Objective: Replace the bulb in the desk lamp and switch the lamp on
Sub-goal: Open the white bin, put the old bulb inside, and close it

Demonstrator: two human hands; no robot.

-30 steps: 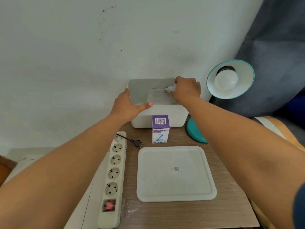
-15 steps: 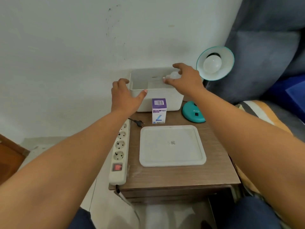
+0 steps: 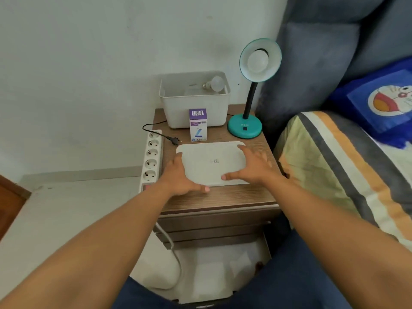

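Observation:
A teal desk lamp (image 3: 244, 128) stands at the back right of the wooden bedside table (image 3: 223, 197), with a white bulb (image 3: 257, 61) in its shade. A second white bulb (image 3: 215, 84) lies loose inside the white bin (image 3: 178, 110) at the back. A purple and white bulb box (image 3: 198, 126) stands upright in front of the bin. My left hand (image 3: 180, 177) rests at the left edge of the flat white lid (image 3: 211, 161), fingers apart. My right hand (image 3: 252, 166) lies spread on the lid's right side. Neither hand holds anything.
A white power strip (image 3: 151, 157) with a red switch lies along the table's left edge. The lamp's black plug (image 3: 175, 140) lies loose beside it, unplugged. A striped bed cover (image 3: 334, 163) and a grey headboard stand close on the right. The wall is behind the table.
My right hand has let go of the bulb, which now lies in the bin. Both hands have come back from the bin to the white lid, and my head has pulled back.

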